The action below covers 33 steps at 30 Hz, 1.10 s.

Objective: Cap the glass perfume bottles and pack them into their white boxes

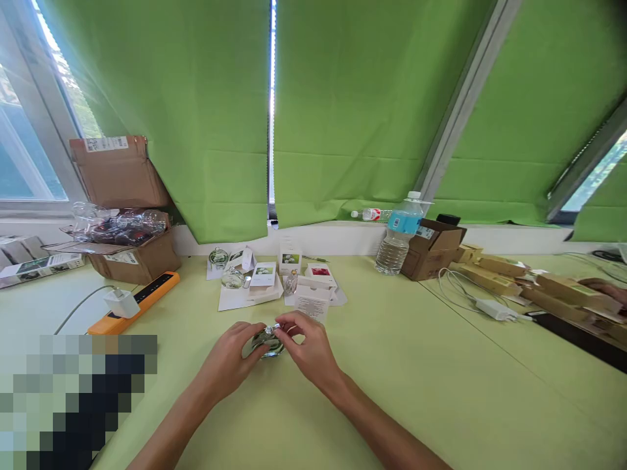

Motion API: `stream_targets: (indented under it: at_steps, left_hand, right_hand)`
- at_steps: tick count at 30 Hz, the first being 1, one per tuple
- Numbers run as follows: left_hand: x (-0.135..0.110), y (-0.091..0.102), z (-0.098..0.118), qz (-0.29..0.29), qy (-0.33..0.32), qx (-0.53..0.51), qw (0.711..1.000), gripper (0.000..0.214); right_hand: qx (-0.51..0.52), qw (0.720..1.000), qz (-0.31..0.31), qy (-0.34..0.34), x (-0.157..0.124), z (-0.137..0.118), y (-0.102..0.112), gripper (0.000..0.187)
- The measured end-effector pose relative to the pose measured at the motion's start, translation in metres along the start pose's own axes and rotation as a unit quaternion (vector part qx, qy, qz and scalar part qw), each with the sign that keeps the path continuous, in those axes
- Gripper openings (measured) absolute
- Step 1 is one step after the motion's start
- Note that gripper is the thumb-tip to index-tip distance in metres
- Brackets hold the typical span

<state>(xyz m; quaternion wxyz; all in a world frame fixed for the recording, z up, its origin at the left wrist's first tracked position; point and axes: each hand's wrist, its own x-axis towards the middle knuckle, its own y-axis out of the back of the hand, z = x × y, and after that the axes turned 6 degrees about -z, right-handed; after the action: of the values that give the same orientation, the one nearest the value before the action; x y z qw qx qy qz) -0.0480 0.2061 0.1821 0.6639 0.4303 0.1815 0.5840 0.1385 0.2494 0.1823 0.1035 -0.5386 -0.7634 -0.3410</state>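
Observation:
My left hand (231, 360) is closed around the side of a round glass perfume bottle (271, 346) with a greenish, shiny look, held low over the table. At its top is a silvery neck piece (269, 330). Fingers of my right hand (312, 352) pinch close beside that neck, on a small silvery piece I cannot make out clearly. Beyond my hands lie white perfume boxes, one with a green picture (263, 274) and one with a red picture (321, 273). Other glass bottles (232, 279) stand among them, and an opened white box (312, 297) is nearest my right hand.
An orange power strip (164, 287) with a white plug lies left, before an open carton (147, 261) of clear plastic. A large water bottle (394, 245) stands beside a brown box (431, 251). Far right are flat cardboard boxes (494, 277), cables and another person's hand (607, 287).

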Motion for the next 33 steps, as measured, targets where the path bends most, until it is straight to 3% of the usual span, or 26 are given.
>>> stream_targets:
  at_steps: [8,22,33]
  left_hand:
    - [-0.001,0.0,0.017,-0.018,-0.017,-0.006,1.0,0.022]
    - [-0.003,-0.005,0.014,-0.011,-0.012,-0.014,1.0,0.026]
    - [-0.002,-0.007,0.011,-0.012,-0.011,-0.025,1.0,0.029]
  right_hand:
    - [-0.028,0.998,-0.014,0.055,-0.001,-0.001,0.0,0.022]
    - [-0.157,0.976,-0.059,0.136,-0.002,-0.003,0.004,0.031]
    - [-0.14,0.981,-0.04,0.131,-0.002,0.0,0.001,0.028]
